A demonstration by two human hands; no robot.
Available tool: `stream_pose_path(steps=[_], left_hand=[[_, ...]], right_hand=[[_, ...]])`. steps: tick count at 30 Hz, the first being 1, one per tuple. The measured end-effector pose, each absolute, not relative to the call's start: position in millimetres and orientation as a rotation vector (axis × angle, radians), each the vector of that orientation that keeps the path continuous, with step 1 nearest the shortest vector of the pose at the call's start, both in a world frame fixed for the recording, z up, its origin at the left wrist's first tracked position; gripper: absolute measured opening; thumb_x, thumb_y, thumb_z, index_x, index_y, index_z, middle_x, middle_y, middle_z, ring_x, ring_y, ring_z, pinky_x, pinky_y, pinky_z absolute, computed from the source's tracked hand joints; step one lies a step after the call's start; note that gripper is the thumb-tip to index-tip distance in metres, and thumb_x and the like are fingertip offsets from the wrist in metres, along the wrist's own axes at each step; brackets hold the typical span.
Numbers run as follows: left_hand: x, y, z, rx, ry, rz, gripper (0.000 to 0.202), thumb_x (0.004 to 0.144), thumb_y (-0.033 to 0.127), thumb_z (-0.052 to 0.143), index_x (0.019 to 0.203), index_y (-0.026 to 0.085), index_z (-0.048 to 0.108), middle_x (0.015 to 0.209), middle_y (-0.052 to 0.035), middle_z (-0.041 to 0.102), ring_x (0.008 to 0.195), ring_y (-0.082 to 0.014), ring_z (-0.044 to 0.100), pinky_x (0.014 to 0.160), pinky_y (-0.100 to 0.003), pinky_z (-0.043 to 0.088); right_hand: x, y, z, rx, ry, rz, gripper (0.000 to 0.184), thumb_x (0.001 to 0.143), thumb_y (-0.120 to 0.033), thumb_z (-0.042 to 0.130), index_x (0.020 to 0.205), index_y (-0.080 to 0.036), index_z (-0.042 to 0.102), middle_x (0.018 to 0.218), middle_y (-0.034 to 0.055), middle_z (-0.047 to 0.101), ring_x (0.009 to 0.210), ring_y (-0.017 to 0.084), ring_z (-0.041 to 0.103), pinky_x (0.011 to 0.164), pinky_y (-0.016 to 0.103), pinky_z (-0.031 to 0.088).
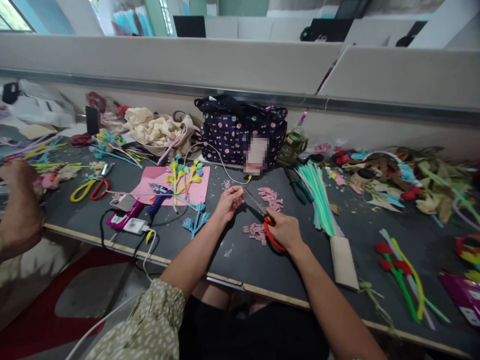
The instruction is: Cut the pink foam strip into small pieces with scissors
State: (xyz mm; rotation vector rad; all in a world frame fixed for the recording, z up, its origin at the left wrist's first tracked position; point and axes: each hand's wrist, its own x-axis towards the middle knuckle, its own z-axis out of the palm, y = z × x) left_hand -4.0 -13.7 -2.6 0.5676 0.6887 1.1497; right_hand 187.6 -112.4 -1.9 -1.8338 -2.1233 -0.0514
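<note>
Right hand [285,229] is through the red loops of the scissors [267,222], clenched on them; blades point to about 10 o'clock, up toward the left hand [228,201]. Left hand pinches something small at the blade tips (too small to tell what, likely a pink scrap), fingers curled, wrist just off the worktop [240,260].

Step in hand, as I read it: snipping pink material into small bits. Two piles of pink cuttings [270,197] already lie there, one at 12 o'clock of the scissors, one at 9 o'clock just beside the right hand. Next cut needs the left hand to feed the piece squarely between the blades and hold it steady.

Both forearms come in low from 6 o'clock, converging in a V.

Glue gun [159,196] and pink card [148,187] sit at 9 o'clock, green pipe-cleaner bundle [318,197] at 3 o'clock, spotted bag [240,132] at 12. Another person's hand [17,175] at far left.
</note>
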Motion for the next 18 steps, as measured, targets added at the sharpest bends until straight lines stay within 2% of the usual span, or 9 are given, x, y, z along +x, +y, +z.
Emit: stream_pose_path(steps=[5, 10, 18], left_hand=[[-5.6, -13.2, -1.7, 0.584, 0.673, 1.156, 0.029, 0.061, 0.020, 0.083, 0.081, 0.014, 0.063, 0.071, 0.0022, 0.064, 0.054, -0.0055, 0.057, 0.059, -0.020, 0.051], [-5.7, -12.2, -1.7, 0.593, 0.693, 1.186, 0.030, 0.060, 0.021, 0.084, 0.080, 0.014, 0.063, 0.077, 0.0003, 0.067, 0.058, -0.0064, 0.060, 0.059, -0.020, 0.052], [-5.2, -14.0, 0.3, 0.610, 0.717, 1.233, 0.038, 0.058, 0.024, 0.086, 0.086, 0.016, 0.061, 0.074, 0.0023, 0.066, 0.053, -0.0053, 0.057, 0.057, -0.020, 0.051]], right_hand=[[191.5, -112.7, -3.0, -1.864, -2.061, -0.114, 0.037, 0.084, -0.029, 0.051, 0.119, -0.025, 0.063, 0.102, 0.0044, 0.074, 0.080, 0.019, 0.068, 0.065, 0.026, 0.042], [191.9, -112.5, -0.2, -1.849, -2.102, -0.113, 0.049, 0.083, -0.026, 0.053, 0.131, -0.019, 0.055, 0.116, 0.0085, 0.070, 0.095, 0.021, 0.067, 0.073, 0.028, 0.046], [193.7, -110.1, -3.4, -1.892, -1.987, -0.097, 0.041, 0.082, -0.028, 0.054, 0.121, -0.023, 0.062, 0.109, 0.0061, 0.072, 0.092, 0.021, 0.066, 0.069, 0.026, 0.045]])
